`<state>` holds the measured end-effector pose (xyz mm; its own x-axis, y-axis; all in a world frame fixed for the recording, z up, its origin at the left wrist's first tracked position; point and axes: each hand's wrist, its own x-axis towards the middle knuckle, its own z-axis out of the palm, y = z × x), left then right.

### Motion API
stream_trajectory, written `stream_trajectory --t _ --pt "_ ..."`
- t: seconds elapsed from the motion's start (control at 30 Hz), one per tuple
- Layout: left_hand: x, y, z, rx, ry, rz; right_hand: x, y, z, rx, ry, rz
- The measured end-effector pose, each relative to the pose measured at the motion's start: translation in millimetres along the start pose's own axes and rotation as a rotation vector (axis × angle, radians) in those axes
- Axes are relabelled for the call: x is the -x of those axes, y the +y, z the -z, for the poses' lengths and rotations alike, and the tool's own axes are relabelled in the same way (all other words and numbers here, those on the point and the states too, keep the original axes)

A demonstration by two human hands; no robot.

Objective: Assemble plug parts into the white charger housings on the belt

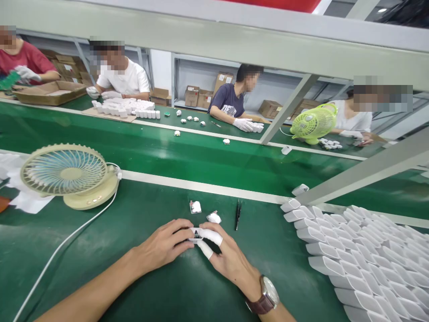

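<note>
Between my two hands is a small white casing (195, 234) with something dark showing in its open side. My left hand (170, 241) grips its left end with fingers and thumb. White covers wrap the thumb and a finger of my right hand (221, 250), which pinches the casing's right end; a watch is on that wrist. Just beyond my hands lie a small white part (196, 206) and a second white part (214, 217), each on a small board or clear piece. To their right rests a thin black tool (237, 214) on the green table (161, 290).
Many white casings (362, 255) stand in rows at the right. A beige fan (72, 174) with a white cable is at the left. Slanted metal posts (362, 165) rise at the right. Across the green belt (201, 156), several people sit with small white parts and a green fan (313, 123).
</note>
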<state>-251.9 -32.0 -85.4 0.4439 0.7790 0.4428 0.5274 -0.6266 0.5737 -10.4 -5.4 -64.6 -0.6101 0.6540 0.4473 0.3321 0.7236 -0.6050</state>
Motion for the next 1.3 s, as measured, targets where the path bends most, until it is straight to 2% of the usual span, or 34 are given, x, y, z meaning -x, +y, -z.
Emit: stream_trajectory --t 0.13,0.27,0.73,1.3 --pt "-2.0 -1.4 2.5 -0.007 -0.043 -0.042 2.1 1.8 -0.4 0.044 -0.024 0.025" --pt "-2.0 -3.2 1.1 0.015 -0.006 -0.071 2.2 4.1 -1.6 0.051 -0.001 0.065" --pt "-3.8 -3.5 -0.7 0.140 0.045 -0.063 2.0 1.0 0.1 0.051 0.010 0.075" --pt "-1.5 -1.8 -5.7 0.110 0.042 -0.057 5.6 4.4 -6.7 0.086 0.030 0.128"
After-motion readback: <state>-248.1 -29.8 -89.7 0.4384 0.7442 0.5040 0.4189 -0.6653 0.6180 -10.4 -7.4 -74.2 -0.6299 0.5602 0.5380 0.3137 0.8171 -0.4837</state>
